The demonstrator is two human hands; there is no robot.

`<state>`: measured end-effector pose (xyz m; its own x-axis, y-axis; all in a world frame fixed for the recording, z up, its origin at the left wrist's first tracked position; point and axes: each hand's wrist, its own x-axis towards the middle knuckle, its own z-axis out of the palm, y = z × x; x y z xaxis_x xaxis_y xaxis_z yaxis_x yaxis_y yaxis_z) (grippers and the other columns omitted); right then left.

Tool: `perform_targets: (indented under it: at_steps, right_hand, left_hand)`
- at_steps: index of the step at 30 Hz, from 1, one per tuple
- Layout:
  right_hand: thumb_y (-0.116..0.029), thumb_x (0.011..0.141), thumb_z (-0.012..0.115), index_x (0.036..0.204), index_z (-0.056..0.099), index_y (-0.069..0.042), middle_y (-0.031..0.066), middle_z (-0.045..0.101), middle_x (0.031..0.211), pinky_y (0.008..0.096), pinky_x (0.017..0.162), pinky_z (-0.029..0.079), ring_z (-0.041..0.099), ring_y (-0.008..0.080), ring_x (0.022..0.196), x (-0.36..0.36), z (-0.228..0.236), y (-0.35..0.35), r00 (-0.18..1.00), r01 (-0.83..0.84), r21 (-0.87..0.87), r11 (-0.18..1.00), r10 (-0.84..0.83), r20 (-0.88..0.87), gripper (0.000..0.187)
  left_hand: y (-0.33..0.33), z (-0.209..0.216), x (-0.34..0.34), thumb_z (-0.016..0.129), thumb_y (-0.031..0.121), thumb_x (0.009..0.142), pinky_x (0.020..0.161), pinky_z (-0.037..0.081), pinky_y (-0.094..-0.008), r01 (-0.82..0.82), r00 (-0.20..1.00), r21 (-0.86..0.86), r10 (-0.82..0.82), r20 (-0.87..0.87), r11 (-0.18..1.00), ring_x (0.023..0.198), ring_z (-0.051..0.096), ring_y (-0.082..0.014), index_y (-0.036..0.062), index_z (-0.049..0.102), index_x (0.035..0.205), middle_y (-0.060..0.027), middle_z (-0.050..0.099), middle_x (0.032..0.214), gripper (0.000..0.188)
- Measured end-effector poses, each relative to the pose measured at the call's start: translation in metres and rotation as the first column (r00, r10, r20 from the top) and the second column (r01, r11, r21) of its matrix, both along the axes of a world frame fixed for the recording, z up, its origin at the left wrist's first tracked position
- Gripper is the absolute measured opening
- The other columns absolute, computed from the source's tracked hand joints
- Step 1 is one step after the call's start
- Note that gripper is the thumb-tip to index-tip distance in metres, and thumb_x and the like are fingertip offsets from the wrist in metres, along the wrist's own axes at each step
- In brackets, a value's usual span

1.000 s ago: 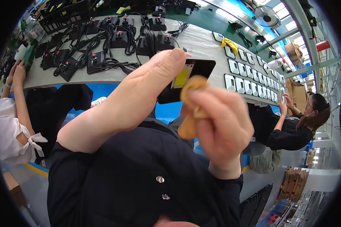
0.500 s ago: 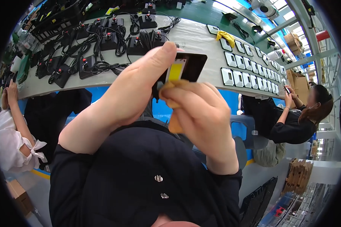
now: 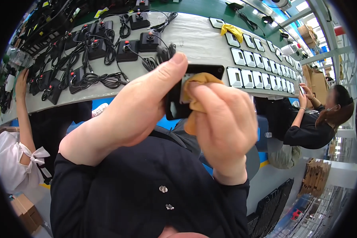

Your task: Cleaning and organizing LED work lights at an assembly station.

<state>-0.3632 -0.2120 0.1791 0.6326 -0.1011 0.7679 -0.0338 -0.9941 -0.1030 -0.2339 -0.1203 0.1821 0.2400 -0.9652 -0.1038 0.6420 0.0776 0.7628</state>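
Observation:
Up in front of my chest, my left hand (image 3: 141, 105) grips a flat black rectangular lamp housing (image 3: 214, 70) by its left side, thumb along the upper edge. Its fingers are mostly hidden behind the housing. My right hand (image 3: 228, 115) pinches a folded yellow-orange cloth (image 3: 202, 79) and presses it against the housing's face. A loose end of the cloth hangs below the right fingers. The cloth and fingers cover the middle of the face, where a pale strip shows beside them.
Black box units (image 3: 127, 50) with coiled cables crowd the table's (image 3: 194, 37) left half. Rows of white frames with dark rims (image 3: 248, 79) lie at right, a yellow cloth (image 3: 232, 31) over one. Co-workers sit at left (image 3: 16, 158) and right (image 3: 309, 127), the latter holding a phone.
The cloth has moved up the housing and now covers the yellow panel that showed before. Both hands and the housing sit slightly lower and further right; the left co-worker's hand has reached over the table.

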Motion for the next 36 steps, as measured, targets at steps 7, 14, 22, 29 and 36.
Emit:
perform_targets:
  at_steps: [7,14,22,29,36]
  right_hand:
    - [-0.002,0.063,0.069,0.093,0.066,-0.002,0.0084,0.064,0.088,0.0321,0.069,0.049,0.062,0.0237,0.077,-0.03,0.011,0.0,0.976,-0.055,0.261,0.964,0.108,-0.191,0.031]
    - [0.01,0.066,0.064,0.097,0.069,-0.001,0.0102,0.067,0.091,0.0279,0.066,0.051,0.064,0.0223,0.072,-0.048,0.012,0.004,0.973,0.054,0.417,0.907,-0.141,0.181,0.033]
    - [-0.005,0.071,0.067,0.092,0.066,-0.003,0.0078,0.062,0.083,0.0298,0.063,0.047,0.061,0.0221,0.069,-0.028,0.02,0.021,0.957,-0.161,0.335,0.928,0.23,-0.177,0.021]
    - [0.003,0.074,0.059,0.137,0.042,0.0,0.0019,0.056,0.081,0.0193,0.054,0.041,0.046,0.0046,0.057,-0.071,-0.036,0.0,0.981,-0.11,0.935,0.336,0.19,0.047,0.065]
    - [-0.002,0.086,0.061,0.149,0.014,-0.009,0.0073,0.046,0.134,0.0278,0.098,0.04,0.047,0.0142,0.121,-0.101,-0.09,-0.003,0.949,-0.097,0.992,-0.079,0.292,0.116,0.079]
  left_hand:
    - [-0.009,-0.004,-0.003,0.03,0.04,0.103,0.099,0.044,-0.0369,-0.009,0.995,-0.007,0.008,-0.1,1.0,0.113,0.057,-0.0215,-0.001,0.047,0.128,-0.0129,0.058,0.123,0.052]
    - [-0.006,0.001,-0.004,0.027,0.041,0.103,0.102,0.043,-0.039,0.058,0.983,-0.045,-0.065,-0.171,0.997,0.117,0.055,-0.0238,-0.0016,0.043,0.133,-0.0147,0.055,0.129,0.055]
    - [0.01,-0.01,0.002,0.038,0.038,0.102,0.097,0.043,-0.0316,0.042,0.968,-0.083,-0.061,-0.245,0.996,0.112,0.055,-0.0168,0.0009,0.049,0.128,-0.0083,0.058,0.122,0.046]
    - [0.009,-0.018,-0.012,0.024,0.046,0.102,0.091,0.052,-0.0433,0.215,0.96,0.058,-0.2,-0.194,0.975,0.11,0.06,-0.0279,0.0011,0.045,0.13,-0.0154,0.059,0.12,0.057]
    - [-0.048,-0.046,-0.048,0.036,0.048,0.1,0.084,0.048,-0.0312,0.354,0.921,0.281,-0.386,0.063,0.892,0.093,0.061,-0.0145,0.0035,0.055,0.116,-0.0082,0.062,0.105,0.051]
